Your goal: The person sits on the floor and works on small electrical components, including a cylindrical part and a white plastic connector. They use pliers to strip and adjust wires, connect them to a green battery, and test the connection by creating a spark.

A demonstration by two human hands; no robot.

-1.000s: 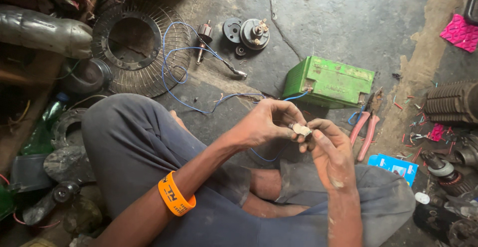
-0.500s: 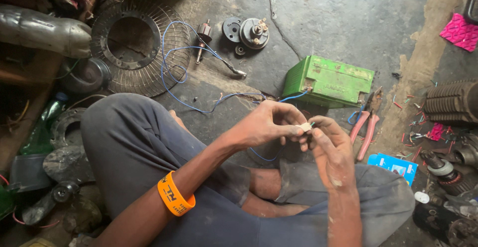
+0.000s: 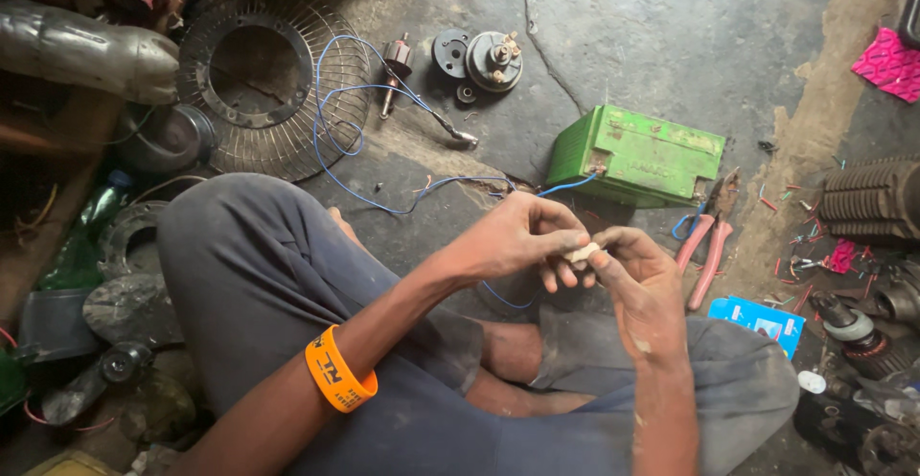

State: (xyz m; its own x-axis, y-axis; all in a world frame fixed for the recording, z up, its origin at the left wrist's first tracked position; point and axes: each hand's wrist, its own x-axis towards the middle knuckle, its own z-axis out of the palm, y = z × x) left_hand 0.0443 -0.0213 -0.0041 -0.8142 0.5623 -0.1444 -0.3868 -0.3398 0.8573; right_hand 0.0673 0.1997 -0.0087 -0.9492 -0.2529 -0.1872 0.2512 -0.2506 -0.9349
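My left hand (image 3: 522,239) and my right hand (image 3: 637,279) meet above my crossed legs and pinch a small pale part (image 3: 582,253) between their fingertips. A thin blue wire (image 3: 356,112) loops over the floor and runs toward my hands. Just beyond them lies a green box-shaped battery (image 3: 640,154). An orange band (image 3: 333,372) sits on my left wrist.
A round wire fan guard (image 3: 251,83) lies at the far left, with a motor armature (image 3: 395,64) and round motor parts (image 3: 491,58) beyond. Pink-handled pliers (image 3: 705,244), a blue packet (image 3: 759,319) and wire scraps lie at the right. Metal clutter crowds both sides.
My fingertips have drawn closer around the small pale part and shifted it slightly. Nothing else has moved.
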